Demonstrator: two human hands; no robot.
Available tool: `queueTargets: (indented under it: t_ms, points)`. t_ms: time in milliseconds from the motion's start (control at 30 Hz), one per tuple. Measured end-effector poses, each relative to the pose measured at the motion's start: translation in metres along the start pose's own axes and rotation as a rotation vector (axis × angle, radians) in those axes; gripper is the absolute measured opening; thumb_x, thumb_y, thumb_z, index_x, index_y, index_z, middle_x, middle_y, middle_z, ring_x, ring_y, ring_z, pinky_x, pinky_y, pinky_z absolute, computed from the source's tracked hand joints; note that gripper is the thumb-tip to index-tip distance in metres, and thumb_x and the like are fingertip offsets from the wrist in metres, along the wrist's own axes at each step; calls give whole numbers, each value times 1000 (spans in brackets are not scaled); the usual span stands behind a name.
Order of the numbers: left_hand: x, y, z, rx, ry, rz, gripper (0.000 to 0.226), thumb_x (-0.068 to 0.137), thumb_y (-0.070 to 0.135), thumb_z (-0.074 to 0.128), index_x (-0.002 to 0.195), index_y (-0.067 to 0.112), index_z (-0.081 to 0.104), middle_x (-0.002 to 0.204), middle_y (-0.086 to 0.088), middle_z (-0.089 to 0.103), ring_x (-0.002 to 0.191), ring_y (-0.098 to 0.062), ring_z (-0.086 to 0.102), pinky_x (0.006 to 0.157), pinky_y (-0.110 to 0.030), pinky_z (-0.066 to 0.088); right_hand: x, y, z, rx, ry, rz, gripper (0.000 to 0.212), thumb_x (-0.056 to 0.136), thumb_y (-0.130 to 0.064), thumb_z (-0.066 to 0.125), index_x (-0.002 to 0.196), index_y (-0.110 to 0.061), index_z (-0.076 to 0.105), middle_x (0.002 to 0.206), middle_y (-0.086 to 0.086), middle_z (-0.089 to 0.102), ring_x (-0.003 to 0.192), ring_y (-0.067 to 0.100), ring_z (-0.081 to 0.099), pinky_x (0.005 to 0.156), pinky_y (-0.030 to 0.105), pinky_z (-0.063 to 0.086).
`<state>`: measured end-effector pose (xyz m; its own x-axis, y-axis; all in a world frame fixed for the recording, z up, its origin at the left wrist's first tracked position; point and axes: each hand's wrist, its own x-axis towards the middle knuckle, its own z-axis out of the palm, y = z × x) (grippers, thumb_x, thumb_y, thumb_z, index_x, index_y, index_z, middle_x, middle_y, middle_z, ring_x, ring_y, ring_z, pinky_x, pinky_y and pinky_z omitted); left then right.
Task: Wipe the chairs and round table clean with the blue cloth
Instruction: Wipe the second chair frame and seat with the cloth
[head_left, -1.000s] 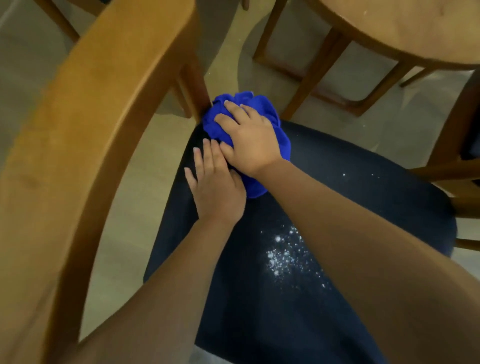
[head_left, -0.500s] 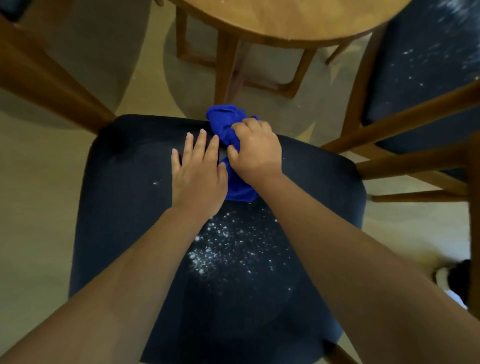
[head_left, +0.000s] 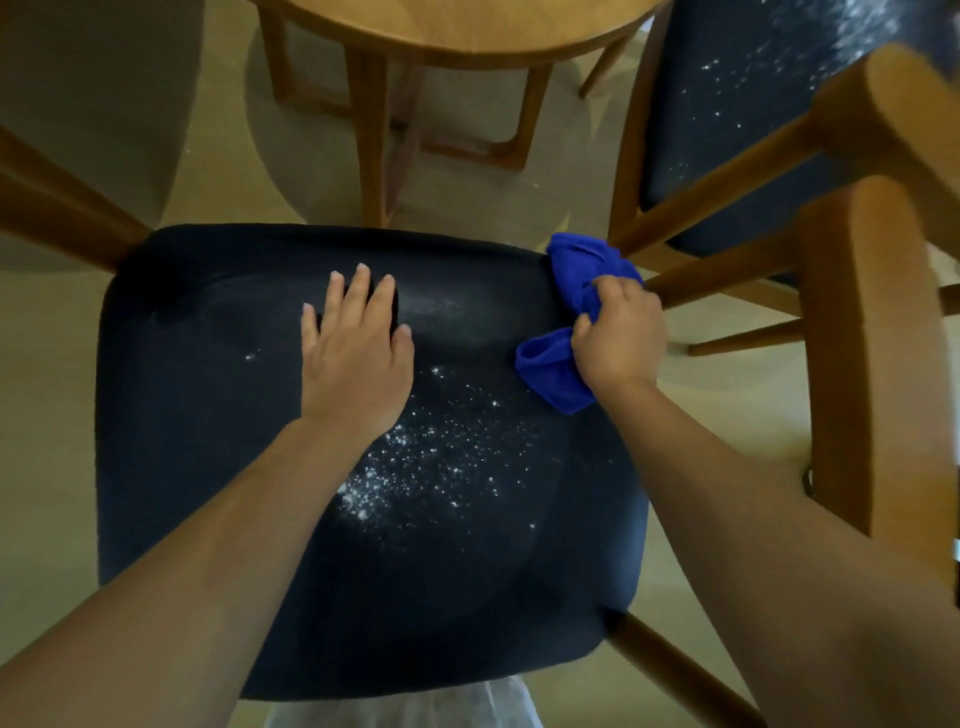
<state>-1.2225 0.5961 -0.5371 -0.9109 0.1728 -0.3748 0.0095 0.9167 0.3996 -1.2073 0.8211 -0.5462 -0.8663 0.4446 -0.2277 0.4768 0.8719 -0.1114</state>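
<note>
- Head view, hands: the right hand (head_left: 618, 338) grips the cloth (head_left: 582, 267), fingers curled round its bunched middle. Folds stick out above and below the fist.
- The left hand (head_left: 358, 353) lies flat on the seat (head_left: 208, 415), fingers straight and slightly spread. It holds nothing and appears to brace the chair.
- Cloth position: it touches the far right corner of the seat, just beside the wooden rails of the second chair (head_left: 753, 130).
- Soil: white powder (head_left: 426, 467) lies in a patch near the middle of the seat, between the two forearms. The cloth is well apart from it.
- Cloth handling: it looks soft, light and limp, with no stiff edge. Grip it at the bunched middle. Loose tails are likely to trail and scatter the powder.
- Seat handling: the surface looks padded and matte, so expect drag rather than slip.
- Edges: the seat rim is rounded. Powder pushed over it falls to the floor (head_left: 52, 364).
- Room, right side: the second chair's frame stands close, so sweeps that way are likely cramped.
- Room, left and near sides: these open onto the floor.
- Room, far side: the table (head_left: 467, 31) stands beyond the rim, with its legs apart from the seat.
- Remaining work: the second chair also carries powder. Only part of the table top is visible, so its state cannot be judged.
</note>
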Motion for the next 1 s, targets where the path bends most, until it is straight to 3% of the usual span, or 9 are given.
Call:
queueTargets:
  t_ms: [167, 333, 433, 567, 700, 1000]
  points:
    - [-7, -8, 2, -13, -11, 13, 52, 100, 27, 30, 148, 16, 16, 158, -2, 6, 145, -19, -3, 116, -42, -2, -42, 29, 8, 209, 24, 300, 48, 89, -20, 50, 137, -13, 44, 141, 9, 44, 128, 27, 40, 104, 37, 33]
    - [-22, -41, -3, -131, 70, -78, 54, 99, 24, 36, 148, 16, 16, 158, -1, 5, 145, -16, -5, 116, -38, -4, -49, 8, 16, 345, 145, 462, 44, 90, -23, 47, 133, -16, 48, 135, 8, 51, 125, 28, 45, 105, 45, 35]
    - [-26, -67, -8, -177, 140, -191, 56, 98, 21, 39, 149, 14, 15, 158, -2, 5, 145, -18, -4, 117, -39, -3, -50, -27, 21, 335, 193, 315, 39, 90, -21, 49, 128, -15, 52, 128, 8, 58, 121, 28, 50, 102, 43, 35]
    - [-31, -101, -16, -181, 166, -268, 58, 98, 21, 38, 149, 14, 12, 158, -3, 4, 145, -19, -4, 117, -40, -2, -47, -111, 36, 304, 54, 103, 45, 92, -21, 48, 137, -21, 43, 149, 0, 36, 140, 18, 27, 111, 42, 21]
    - [-42, -125, -21, -223, 198, -340, 59, 98, 20, 37, 149, 14, 8, 158, -3, 5, 145, -19, -1, 118, -38, 2, -48, -195, 51, 350, -54, -46, 46, 94, -26, 45, 139, -26, 39, 153, -7, 28, 143, 13, 16, 113, 43, 6]
    - [-63, -152, -27, -540, 372, -688, 57, 96, 5, 34, 149, 18, 16, 156, -3, 14, 144, -17, 10, 118, -36, 12, -87, -289, 71, 228, -209, -559, 43, 95, -28, 46, 137, -29, 41, 153, -8, 28, 142, 13, 17, 113, 46, 7]
